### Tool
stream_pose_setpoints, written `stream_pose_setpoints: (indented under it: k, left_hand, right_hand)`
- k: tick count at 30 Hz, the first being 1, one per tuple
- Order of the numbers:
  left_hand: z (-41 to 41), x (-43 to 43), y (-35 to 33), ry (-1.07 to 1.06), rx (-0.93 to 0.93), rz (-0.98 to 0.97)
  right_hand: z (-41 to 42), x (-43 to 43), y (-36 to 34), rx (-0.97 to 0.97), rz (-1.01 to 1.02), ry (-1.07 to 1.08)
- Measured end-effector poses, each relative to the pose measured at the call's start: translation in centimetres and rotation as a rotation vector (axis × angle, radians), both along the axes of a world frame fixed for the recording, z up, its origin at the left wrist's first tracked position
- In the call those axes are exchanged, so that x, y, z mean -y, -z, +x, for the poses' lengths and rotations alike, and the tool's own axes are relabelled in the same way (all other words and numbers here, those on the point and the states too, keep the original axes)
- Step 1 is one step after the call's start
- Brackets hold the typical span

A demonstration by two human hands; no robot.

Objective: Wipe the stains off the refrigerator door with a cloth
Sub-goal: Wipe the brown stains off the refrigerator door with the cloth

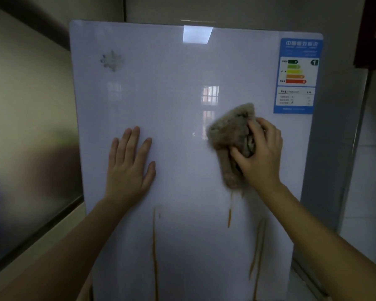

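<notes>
On the refrigerator door (182, 105) our left hand (128, 168) lies flat and open at mid-height. Orange stains (154, 246) streak down the door below both hands. Further right our right hand (261, 153) clutches the brown cloth (230, 137), pressing it against the door below the energy label (296, 76).

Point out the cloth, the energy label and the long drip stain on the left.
cloth (230, 135): head view, on its upper fluffy fold.
energy label (297, 76): head view, on its coloured bars.
long drip stain (154, 246): head view, mid-streak.
</notes>
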State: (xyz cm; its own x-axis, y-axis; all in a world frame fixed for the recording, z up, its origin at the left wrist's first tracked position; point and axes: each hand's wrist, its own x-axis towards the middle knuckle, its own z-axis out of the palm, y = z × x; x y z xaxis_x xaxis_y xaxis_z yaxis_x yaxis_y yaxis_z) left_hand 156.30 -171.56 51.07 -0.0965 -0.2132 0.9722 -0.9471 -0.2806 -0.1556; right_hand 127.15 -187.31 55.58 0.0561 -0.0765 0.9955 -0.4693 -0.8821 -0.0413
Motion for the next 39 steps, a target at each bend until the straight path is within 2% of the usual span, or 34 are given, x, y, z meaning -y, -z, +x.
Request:
stream_pose_setpoints:
  k: [2, 6, 8, 13, 17, 22, 26, 29, 31, 35, 37, 39]
  left_hand:
    - [0.0, -0.1, 0.0, -0.009, -0.005, 0.009]
    - [-0.2, -0.5, -0.4, -0.013, 0.006, 0.021]
    - [0.1, -1.0, -0.7, -0.022, 0.028, 0.029]
    - [1.1, -2.6, -1.9, -0.018, 0.075, 0.047]
    - [2.2, -3.4, -3.3, 0.014, -0.006, -0.041]
    - [4.0, -4.0, -3.6, -0.059, -0.027, -0.009]
    - [4.8, -3.9, -3.4, -0.069, 0.014, 0.006]
    - [5.4, -3.9, -3.3, -0.07, 0.051, 0.001]
    - [5.9, -4.0, -3.3, -0.073, 0.08, 0.025]
    - [6.4, -3.8, -3.2, -0.062, 0.094, 0.031]
    - [6.4, -3.7, -3.1, -0.062, 0.09, 0.024]
    - [6.3, -3.6, -3.1, -0.064, 0.08, 0.024]
  right_hand:
    - [1.5, -0.8, 0.3, -0.054, -0.026, -0.007]
    - [2.7, -1.3, 2.6, -0.392, -0.295, 0.012]
    - [2.6, -1.0, 2.7, -0.476, -0.377, 0.01]
    - [3.1, -0.7, -2.2, -0.314, -0.302, 0.05]
    - [6.0, -2.4, -8.3, -0.178, -0.2, 0.02]
    - [13.3, -6.8, -13.9, -0.17, -0.222, -0.025]
    - [17.7, -9.9, -13.3, -0.359, -0.342, -0.013]
    - [17.1, -9.3, -13.1, -0.48, -0.472, 0.024]
    - [15.4, -8.1, -14.6, -0.41, -0.454, 0.042]
    - [12.4, -6.1, -17.6, -0.051, -0.201, 0.037]
    - [12.7, -6.5, -16.9, -0.058, -0.174, 0.037]
    - [13.2, -6.9, -14.5, -0.205, -0.276, 0.028]
